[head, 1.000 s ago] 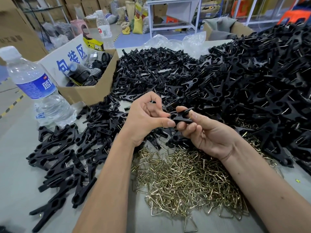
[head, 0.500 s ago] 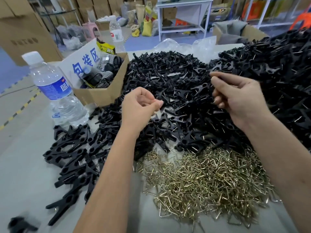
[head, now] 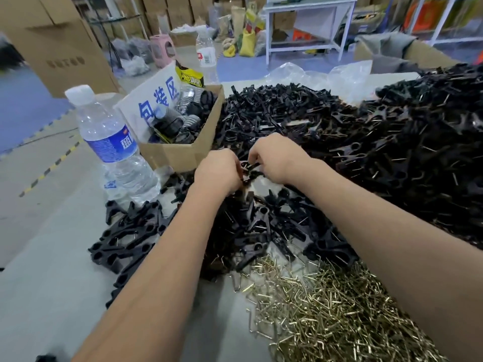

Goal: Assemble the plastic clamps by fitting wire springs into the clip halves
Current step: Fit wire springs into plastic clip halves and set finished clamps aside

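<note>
The grey counter (head: 47,257) is crowded. A great heap of black clip halves (head: 392,158) covers its far and right side, and a smaller run of the same black parts (head: 125,239) lies spread at the near left. A pile of brass-coloured wire springs (head: 326,309) sits at the near edge, touching the black heap.

Above the middle of the counter the left hand (head: 218,171) and the right hand (head: 271,158) meet, backs toward the camera, fingers curled inward around a small black clip piece (head: 249,171) pinched between them. Motion blur hides just how the fingers lie on it.

At the left stands a clear water bottle (head: 112,145) with a blue label, just beside an open cardboard box (head: 180,152) holding dark rolls and a white sign with blue characters. Crumpled clear plastic (head: 326,77) lies behind the heap. Beyond are stacked cartons (head: 52,43), a pink stool (head: 162,49), a white metal table (head: 308,24) and a blue floor.
</note>
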A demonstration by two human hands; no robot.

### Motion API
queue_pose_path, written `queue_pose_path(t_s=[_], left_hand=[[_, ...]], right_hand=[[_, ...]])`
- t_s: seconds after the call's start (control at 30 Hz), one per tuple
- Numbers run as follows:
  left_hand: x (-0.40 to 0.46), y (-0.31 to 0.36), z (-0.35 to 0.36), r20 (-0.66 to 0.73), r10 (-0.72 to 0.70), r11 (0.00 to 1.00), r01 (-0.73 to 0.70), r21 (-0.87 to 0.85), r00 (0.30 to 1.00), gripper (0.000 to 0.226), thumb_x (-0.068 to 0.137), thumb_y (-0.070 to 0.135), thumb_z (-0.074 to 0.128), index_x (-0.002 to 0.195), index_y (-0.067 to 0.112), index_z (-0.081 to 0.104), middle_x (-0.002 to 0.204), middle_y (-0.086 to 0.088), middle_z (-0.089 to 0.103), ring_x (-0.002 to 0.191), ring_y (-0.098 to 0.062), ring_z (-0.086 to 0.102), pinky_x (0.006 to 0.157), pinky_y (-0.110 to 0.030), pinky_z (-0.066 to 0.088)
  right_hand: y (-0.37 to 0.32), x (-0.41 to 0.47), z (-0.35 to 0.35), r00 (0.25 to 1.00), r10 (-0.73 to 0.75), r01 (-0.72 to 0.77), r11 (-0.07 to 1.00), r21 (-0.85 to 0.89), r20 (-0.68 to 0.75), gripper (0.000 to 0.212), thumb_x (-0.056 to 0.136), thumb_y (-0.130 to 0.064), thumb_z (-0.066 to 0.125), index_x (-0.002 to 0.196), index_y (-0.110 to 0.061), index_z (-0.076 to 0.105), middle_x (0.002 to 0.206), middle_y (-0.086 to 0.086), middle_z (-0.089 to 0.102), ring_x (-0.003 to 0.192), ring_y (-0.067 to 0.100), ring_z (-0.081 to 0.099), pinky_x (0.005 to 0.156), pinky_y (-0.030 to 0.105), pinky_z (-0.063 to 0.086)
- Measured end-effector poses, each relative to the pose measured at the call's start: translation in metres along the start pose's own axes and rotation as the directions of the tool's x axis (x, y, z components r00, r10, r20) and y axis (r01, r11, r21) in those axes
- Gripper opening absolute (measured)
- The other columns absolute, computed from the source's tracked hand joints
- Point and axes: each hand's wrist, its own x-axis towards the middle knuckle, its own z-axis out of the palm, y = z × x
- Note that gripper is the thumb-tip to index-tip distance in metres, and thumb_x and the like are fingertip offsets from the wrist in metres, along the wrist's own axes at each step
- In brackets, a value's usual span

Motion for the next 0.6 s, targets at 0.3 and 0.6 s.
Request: queue_pose_path(t_s=[0.3,0.6], left_hand=[[0.011,-0.014,-0.002,-0.147,-0.179,0.943,0.127,-0.308,0.973,0.004,0.080,0.007,0.073,0.079,0.010,0.073,0.083,-0.007,0.072,0.081,-0.026,0.067,0.066,-0.029,0.050],[-0.025,0.011,0.005,-0.021,0.001,0.483,-0.019,-0.876,1.000,0.039,0.082,0.004,0.085,0.114,0.022,0.071,0.080,-0.012,0.078,0.070,-0.028,0.075,0.071,-0.035,0.061]], right_hand=[[0.013,0.022,0.008,0.997,-0.068,0.068,0.998,-0.002,0.023,0.028,0.089,-0.021,0.081,0.113,-0.013,0.069,0.094,-0.003,0.060,0.103,0.026,0.063,0.088,0.035,0.052],[0.037,-0.063,0.002,0.913,0.215,0.094,0.716,0.692,-0.347,0.023,0.086,-0.029,0.086,0.090,-0.018,0.066,0.070,-0.003,0.073,0.055,-0.001,0.062,0.054,0.013,0.045]])
